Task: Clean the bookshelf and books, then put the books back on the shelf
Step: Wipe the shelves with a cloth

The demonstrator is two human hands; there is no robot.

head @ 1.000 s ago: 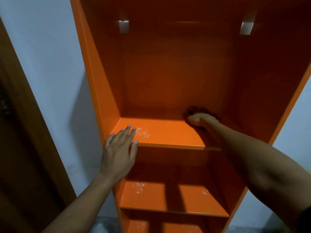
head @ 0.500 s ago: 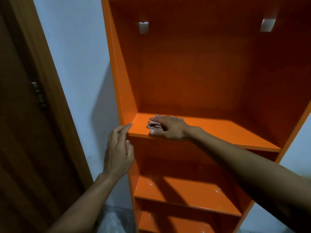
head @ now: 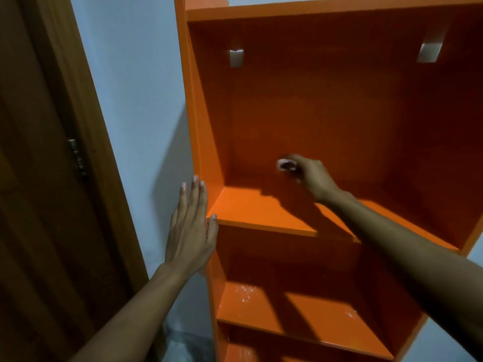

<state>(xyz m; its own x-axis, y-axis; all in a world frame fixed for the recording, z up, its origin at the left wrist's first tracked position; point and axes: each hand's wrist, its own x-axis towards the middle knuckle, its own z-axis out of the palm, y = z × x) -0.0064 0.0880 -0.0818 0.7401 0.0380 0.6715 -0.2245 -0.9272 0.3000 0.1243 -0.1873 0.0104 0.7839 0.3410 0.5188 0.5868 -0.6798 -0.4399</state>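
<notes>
So the orange bookshelf (head: 326, 105) stands upright against a pale wall (head: 136, 87), its long axis running top to bottom, open front facing the camera, and there's not a single book in any compartment that shows. The right hand (head: 312, 173) is reaching deep into the top compartment, up against the back panel just above the shelf board (head: 261, 212), with its grip curled round a small pale cloth (head: 285, 165) (it's pretty blurred, so I can only say it's a whitish wad poking out past the fingers). The left hand (head: 192, 226) is flat and relaxed, fingers straight and pointing up, resting on the outer left side panel of the bookshelf with the thumb hooked at the front edge right where that shelf board meets the side; it's holding nothing. Two light-coloured brackets (head: 236, 57) sit high on the back panel, one left and one right. The compartment below has some whitish specks or wet glints (head: 244, 292) near its left front corner, and another shelf shows under that at the bottom edge. Off to the left there's a dark brown wooden door (head: 39, 205) with a metal hinge or latch plate (head: 75, 158) on its frame, well apart from the shelf, with bare wall between them.
</notes>
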